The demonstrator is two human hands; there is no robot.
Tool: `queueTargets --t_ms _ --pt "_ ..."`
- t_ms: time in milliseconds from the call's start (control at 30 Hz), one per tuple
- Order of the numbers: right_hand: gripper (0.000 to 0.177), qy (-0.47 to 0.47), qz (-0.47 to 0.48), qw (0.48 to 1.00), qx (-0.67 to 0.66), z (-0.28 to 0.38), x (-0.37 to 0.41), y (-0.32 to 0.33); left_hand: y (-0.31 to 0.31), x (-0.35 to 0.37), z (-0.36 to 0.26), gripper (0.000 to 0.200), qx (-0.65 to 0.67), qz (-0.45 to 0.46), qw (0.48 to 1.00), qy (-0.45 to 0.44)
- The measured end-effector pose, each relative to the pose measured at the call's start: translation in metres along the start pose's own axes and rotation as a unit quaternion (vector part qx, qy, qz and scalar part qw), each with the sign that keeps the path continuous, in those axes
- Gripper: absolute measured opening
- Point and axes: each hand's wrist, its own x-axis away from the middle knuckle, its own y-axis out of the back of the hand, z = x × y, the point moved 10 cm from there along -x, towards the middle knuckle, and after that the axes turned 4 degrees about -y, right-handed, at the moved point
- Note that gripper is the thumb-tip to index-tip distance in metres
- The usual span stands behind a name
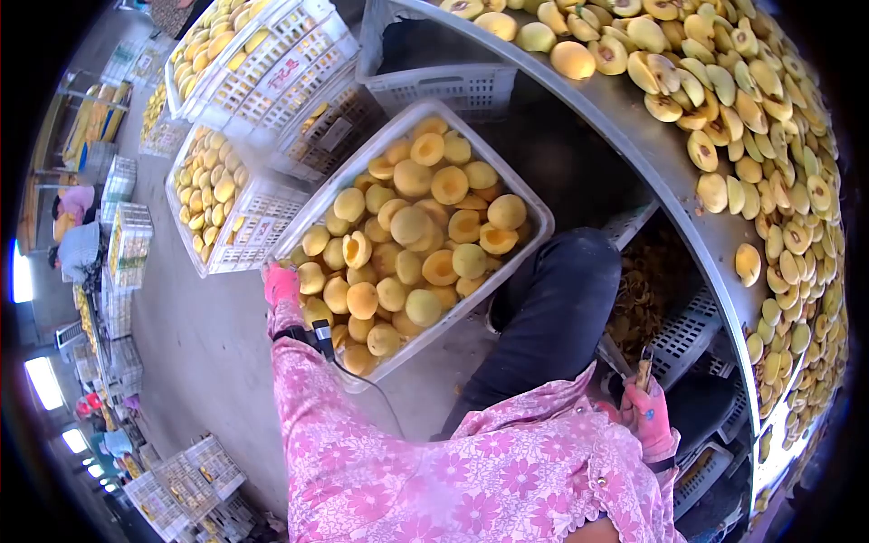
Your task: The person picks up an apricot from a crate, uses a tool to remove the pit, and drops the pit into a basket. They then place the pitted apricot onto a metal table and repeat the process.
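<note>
Your pink floral sleeve [434, 471] leads to your left hand [281, 285], closed on the rim of a crate [480, 294] full of whole peaches [412, 226]. Your right hand [647, 414] grips a knife [644, 371]. Cut halves [751, 100] already heap the table [647, 145].

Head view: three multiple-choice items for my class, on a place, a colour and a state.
1. Where is the left hand? A on the rim of the crate; B on the metal table; C on the knee.
2. What colour is the floral sleeve? A blue; B pink; C green.
3. The right hand is: A open and empty; B shut on a small tool; C shut on a fruit.
Answers: 1 A, it grips the crate's corner; 2 B, pink flowers cover it; 3 B, a handle sticks up from the fist.
</note>
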Motion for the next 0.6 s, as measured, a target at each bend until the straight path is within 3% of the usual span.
queueTargets --t_ms 100,133,233,300,433,533,567,600 --pt "0.017 0.013 -0.002 1.000 0.019 0.011 0.014 0.005 0.099 0.035 -0.104 0.056 0.064 -0.174 0.977 -0.107" --pt "0.017 0.019 -0.005 1.000 0.021 0.013 0.017 0.009 0.115 0.046 -0.137 0.052 0.144 -0.184 0.962 -0.138" --pt "0.018 0.032 -0.022 0.999 0.005 0.016 0.029 0.025 0.135 0.065 -0.229 0.043 0.255 -0.100 0.936 -0.221" --pt "0.018 0.034 -0.039 0.998 -0.029 0.019 0.038 0.037 0.116 0.065 -0.269 0.038 0.342 0.016 0.919 -0.194" --pt "0.022 0.059 -0.058 0.994 -0.064 0.027 0.062 0.066 0.189 0.118 -0.371 0.037 0.407 0.100 0.850 -0.319" --pt "0.027 0.057 -0.081 0.993 -0.060 0.027 0.085 0.093 0.238 0.187 -0.477 0.037 0.454 0.186 0.749 -0.446" --pt "0.026 0.080 -0.061 0.990 -0.095 0.017 0.086 0.106 0.231 0.198 -0.496 0.038 0.536 0.234 0.670 -0.456" --pt "0.027 0.077 -0.061 0.987 -0.130 0.009 0.094 0.116 0.238 0.216 -0.514 0.041 0.547 0.287 0.652 -0.439"
